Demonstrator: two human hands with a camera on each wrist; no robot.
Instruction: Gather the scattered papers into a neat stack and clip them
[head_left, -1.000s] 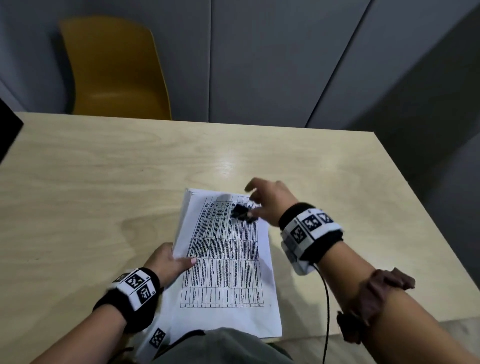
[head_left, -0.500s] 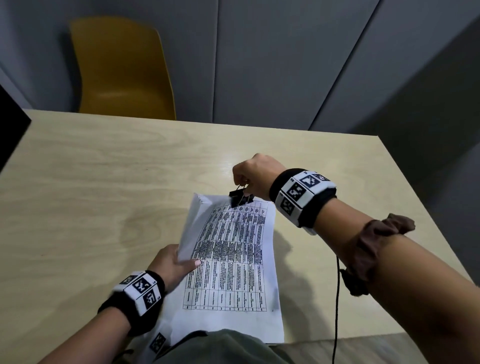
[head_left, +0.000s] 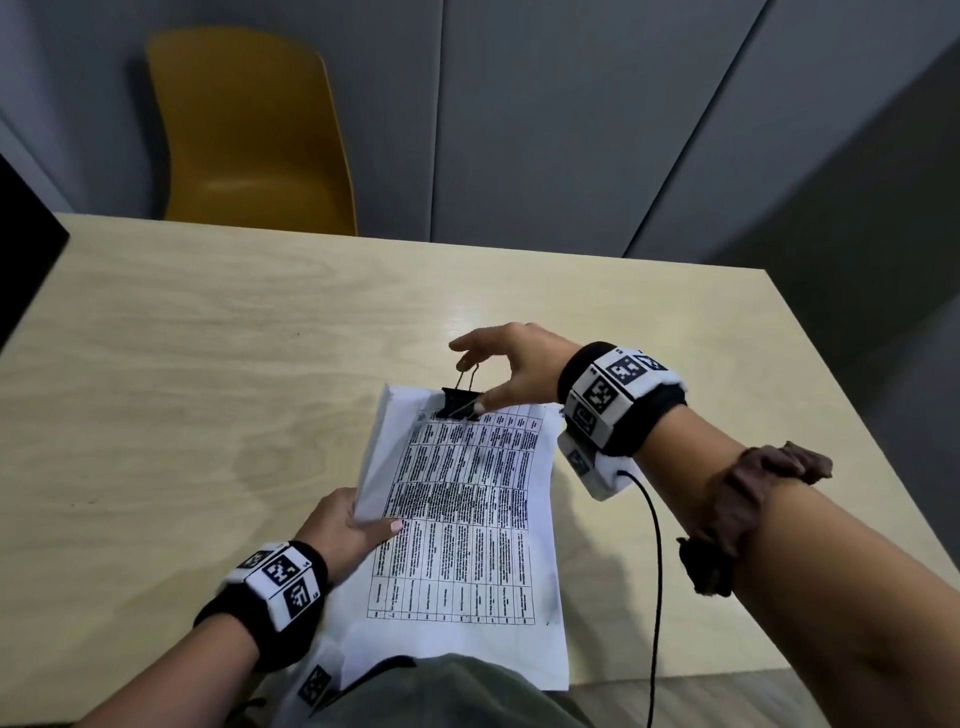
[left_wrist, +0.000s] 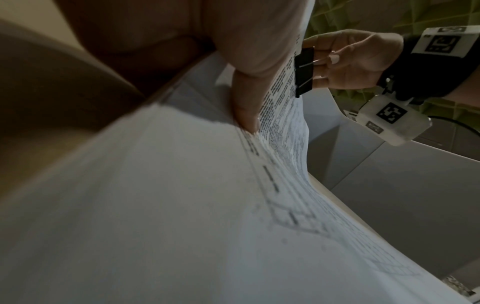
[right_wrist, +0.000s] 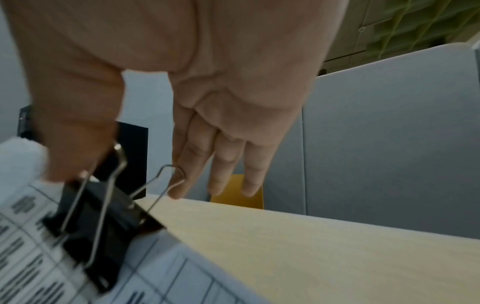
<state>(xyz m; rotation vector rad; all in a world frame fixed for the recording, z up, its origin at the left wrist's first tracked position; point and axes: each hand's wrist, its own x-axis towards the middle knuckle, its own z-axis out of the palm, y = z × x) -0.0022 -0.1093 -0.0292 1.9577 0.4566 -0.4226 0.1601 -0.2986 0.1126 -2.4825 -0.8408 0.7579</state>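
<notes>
A stack of white papers (head_left: 467, 519) printed with a table lies on the wooden table (head_left: 208, 364), its far left side lifted. My left hand (head_left: 343, 525) grips the stack's left edge, thumb on top. A black binder clip (head_left: 460, 404) is clamped on the stack's far edge. My right hand (head_left: 470, 376) is over it with straight fingers. The thumb presses one wire lever flat on the top sheet, and the index fingertip touches the other lever, which stands up. In the right wrist view the clip (right_wrist: 103, 230) bites the papers (right_wrist: 155, 277). The left wrist view shows the clip (left_wrist: 303, 72) from below.
A yellow chair (head_left: 249, 130) stands behind the table's far edge, against grey partition walls. A dark object (head_left: 21, 260) cuts in at the left edge. The table's right edge is close to my right forearm, where a black cable (head_left: 657, 571) hangs.
My right hand carried the clip from above the sheet to the stack's far edge and set it on. Its pinch has since spread out. My left hand raised the stack's left side.
</notes>
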